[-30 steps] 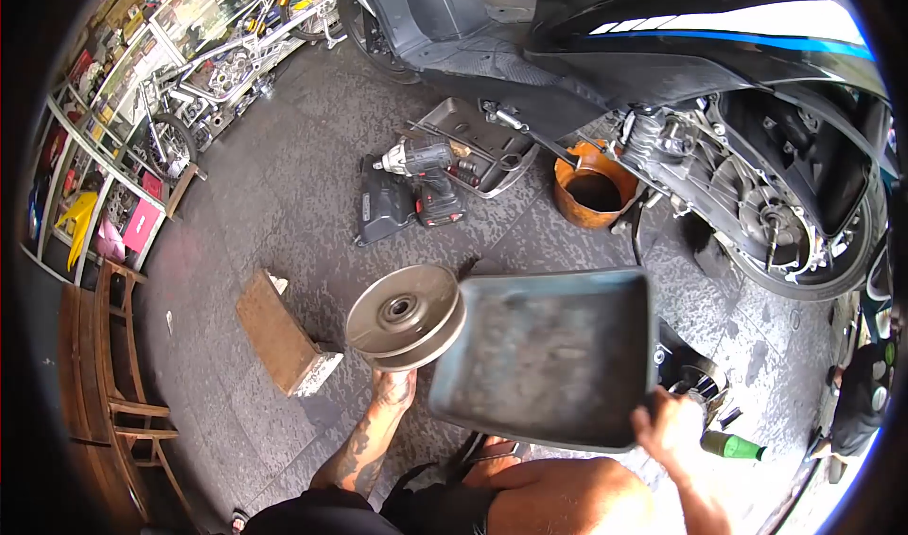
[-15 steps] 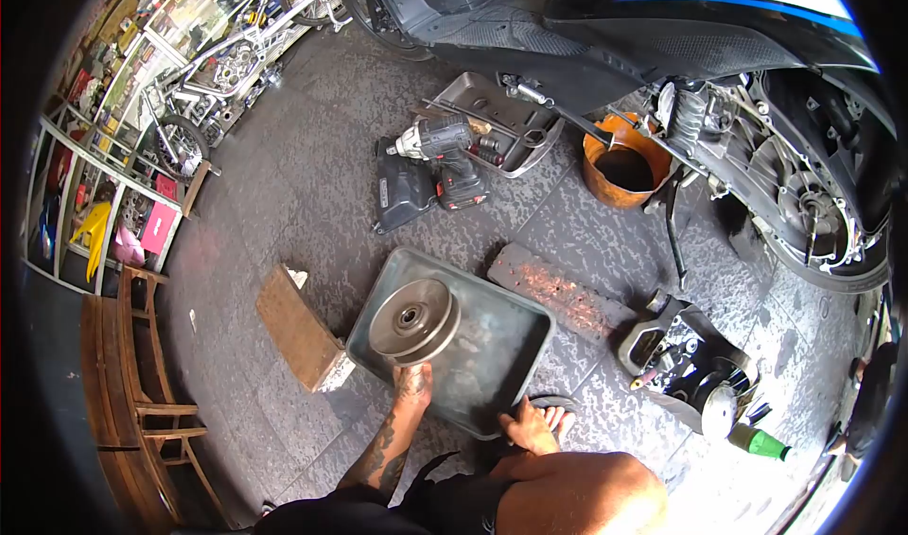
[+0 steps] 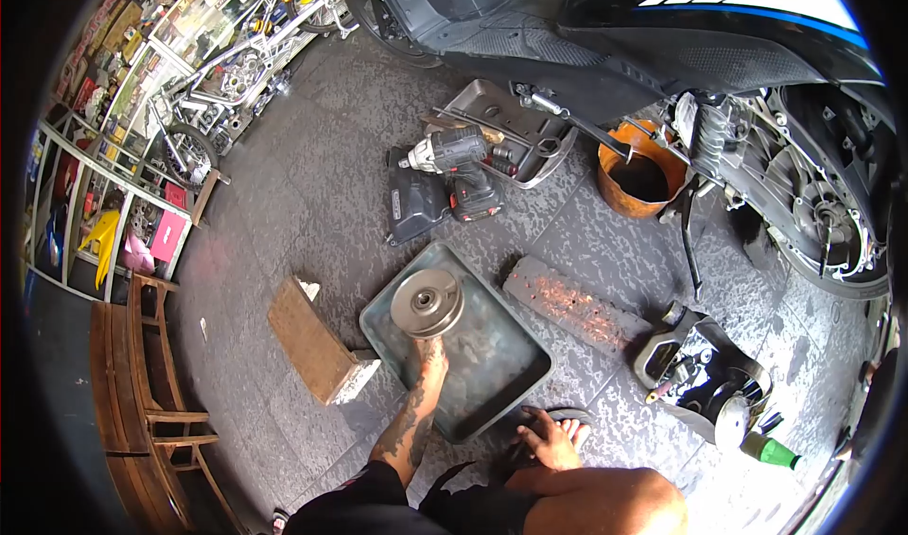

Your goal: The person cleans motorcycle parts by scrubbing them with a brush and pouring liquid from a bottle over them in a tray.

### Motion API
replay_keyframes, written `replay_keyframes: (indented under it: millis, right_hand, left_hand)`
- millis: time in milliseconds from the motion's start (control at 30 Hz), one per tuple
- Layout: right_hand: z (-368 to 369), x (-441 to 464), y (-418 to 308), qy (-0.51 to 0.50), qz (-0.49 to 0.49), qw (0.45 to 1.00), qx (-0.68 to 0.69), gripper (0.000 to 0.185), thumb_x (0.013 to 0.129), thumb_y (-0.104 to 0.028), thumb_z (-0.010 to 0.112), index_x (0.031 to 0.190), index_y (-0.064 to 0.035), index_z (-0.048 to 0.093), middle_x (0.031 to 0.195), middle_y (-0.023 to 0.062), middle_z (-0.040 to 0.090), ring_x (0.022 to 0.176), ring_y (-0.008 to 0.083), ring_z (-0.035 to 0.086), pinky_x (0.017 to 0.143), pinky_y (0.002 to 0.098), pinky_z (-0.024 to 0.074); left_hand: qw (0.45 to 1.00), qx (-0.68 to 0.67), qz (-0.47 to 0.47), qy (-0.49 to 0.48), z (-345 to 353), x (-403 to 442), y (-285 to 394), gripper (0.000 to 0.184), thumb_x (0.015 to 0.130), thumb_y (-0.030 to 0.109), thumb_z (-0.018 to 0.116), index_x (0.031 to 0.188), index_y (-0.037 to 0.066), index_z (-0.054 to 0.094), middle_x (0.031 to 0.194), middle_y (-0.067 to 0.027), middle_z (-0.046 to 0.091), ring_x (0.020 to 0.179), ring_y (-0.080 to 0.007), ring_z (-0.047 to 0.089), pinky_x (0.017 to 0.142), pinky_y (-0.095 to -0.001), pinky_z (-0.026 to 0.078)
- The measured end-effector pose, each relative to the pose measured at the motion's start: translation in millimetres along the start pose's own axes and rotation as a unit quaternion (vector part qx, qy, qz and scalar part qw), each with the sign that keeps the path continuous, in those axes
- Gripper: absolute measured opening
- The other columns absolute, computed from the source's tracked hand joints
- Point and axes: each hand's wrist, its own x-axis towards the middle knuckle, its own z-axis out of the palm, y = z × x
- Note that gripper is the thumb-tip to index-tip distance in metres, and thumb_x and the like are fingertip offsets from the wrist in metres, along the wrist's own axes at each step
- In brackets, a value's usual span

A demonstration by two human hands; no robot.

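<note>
A round metal pulley (image 3: 427,302) is held over the grey tray (image 3: 506,390) by my left hand (image 3: 431,353), whose fingers are mostly hidden beneath it. The tray rests on the floor in front of my legs. My right hand (image 3: 551,442) is off the tray, over my sandalled foot, with its fingers apart and nothing in them. A worn grey block with reddish marks (image 3: 579,306) lies just right of the tray, and a wooden stool (image 3: 312,338) stands to its left.
An impact wrench (image 3: 454,157) lies by a black case (image 3: 416,197) and a parts tray (image 3: 558,152). An orange pot (image 3: 640,171) stands under the scooter (image 3: 653,57). An engine cover (image 3: 705,365) and green bottle (image 3: 771,451) lie right; a wooden bench (image 3: 123,393) stands left.
The tray has gone from raised in my right hand to lying on the floor. My right hand has let go of it. The pulley, still in my left hand, is now over the tray.
</note>
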Motion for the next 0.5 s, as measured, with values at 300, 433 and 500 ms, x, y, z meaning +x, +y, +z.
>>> replay_keyframes:
  millis: [300,433,500]
  right_hand:
    - [-10,-3,2,-0.016,0.005,0.989,0.149,0.045,0.094,-0.025,0.061,0.136,-0.0113,0.048,0.078,0.0044,0.072,0.066,0.0145,0.065,0.067,0.0267,0.0488]
    - [-16,-9,-7,0.017,-0.018,0.997,0.068,0.044,0.094,-0.028,0.06,0.134,-0.0127,0.051,0.078,0.0048,0.072,0.069,0.0148,0.066,0.072,0.0281,0.0491]
    - [-12,-6,-2,0.031,-0.018,0.998,0.054,0.043,0.094,-0.032,0.06,0.132,-0.0144,0.053,0.078,0.005,0.072,0.071,0.0157,0.067,0.076,0.0289,0.0484]
  left_hand:
    - [0.978,0.187,0.071,0.056,23,57,-5,0.03,0.085,0.024,0.068,0.109,0.008,0.062,0.109,-0.0088,0.062,0.098,-0.0239,0.052,0.087,-0.0407,0.036]
    - [0.953,0.265,0.119,0.089,34,80,-9,0.03,0.085,0.025,0.067,0.108,0.006,0.063,0.109,-0.0118,0.062,0.1,-0.0278,0.052,0.09,-0.0447,0.035]
    - [0.936,0.302,0.147,0.105,39,90,-11,0.03,0.085,0.025,0.066,0.107,0.006,0.064,0.109,-0.0133,0.062,0.101,-0.0298,0.052,0.092,-0.0467,0.034]
